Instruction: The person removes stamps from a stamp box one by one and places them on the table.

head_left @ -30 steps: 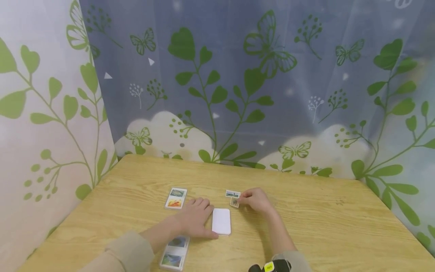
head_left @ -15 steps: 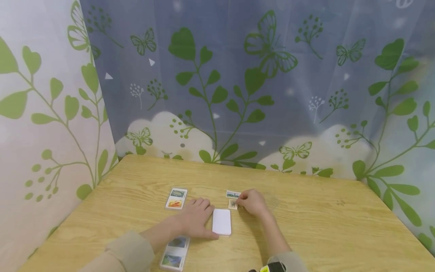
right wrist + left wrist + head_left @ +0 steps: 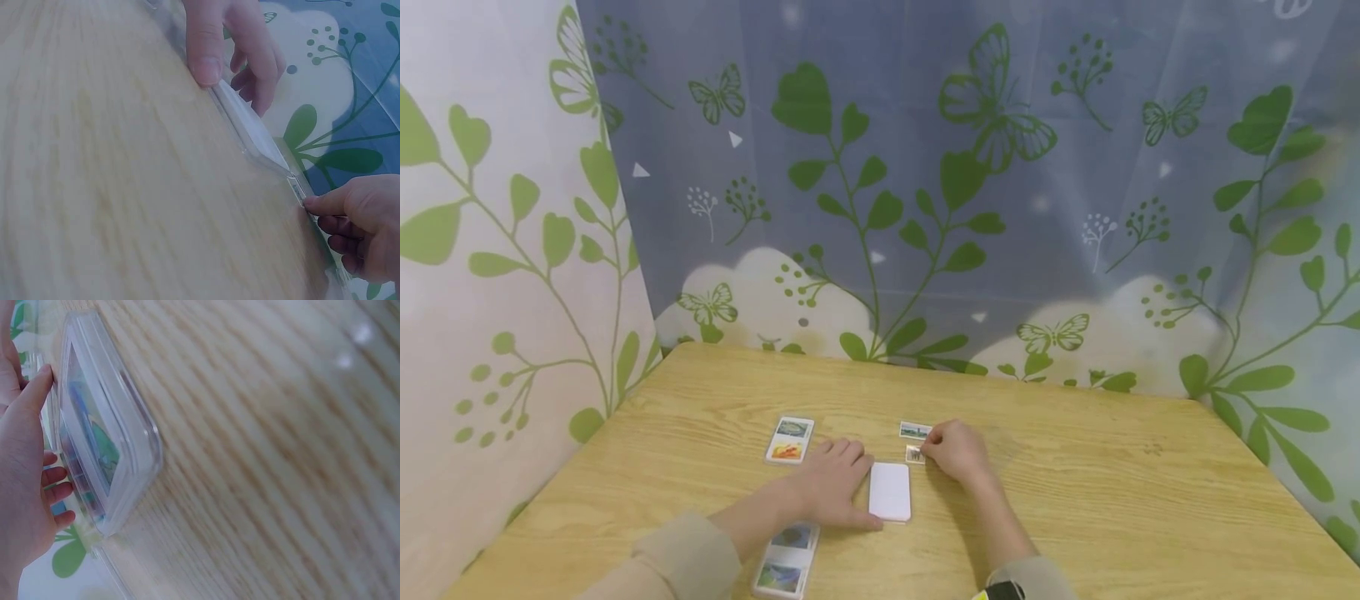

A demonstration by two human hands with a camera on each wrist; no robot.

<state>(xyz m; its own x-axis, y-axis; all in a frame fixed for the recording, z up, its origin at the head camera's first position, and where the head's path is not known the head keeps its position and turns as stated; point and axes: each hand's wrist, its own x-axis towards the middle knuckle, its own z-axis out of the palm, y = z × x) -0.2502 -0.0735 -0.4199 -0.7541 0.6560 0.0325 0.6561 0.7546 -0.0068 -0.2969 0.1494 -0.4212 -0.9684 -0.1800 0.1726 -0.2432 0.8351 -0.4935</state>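
Observation:
A white rectangular panel lies mid-table; the right wrist view shows a clear rim along its edge. My left hand rests beside it, palm down, with the thumb at the near left corner and the index fingertip by the far left one. Just beyond the panel, my right hand pinches a small stamp-like picture by its right side, the fingertips hiding part of it. Another stamp-like picture with a landscape lies right behind. In the right wrist view the right hand's fingertips are low at the tabletop.
Left of the left hand lies a clear case showing two pictures. A second, thicker clear case with pictures sits under the left forearm's near side. The wooden table ends at a printed curtain behind.
The right hand has shifted slightly left and nearer, and the small picture it pinches has turned from tilted to nearly straight, now just below the landscape one. The left hand stays put.

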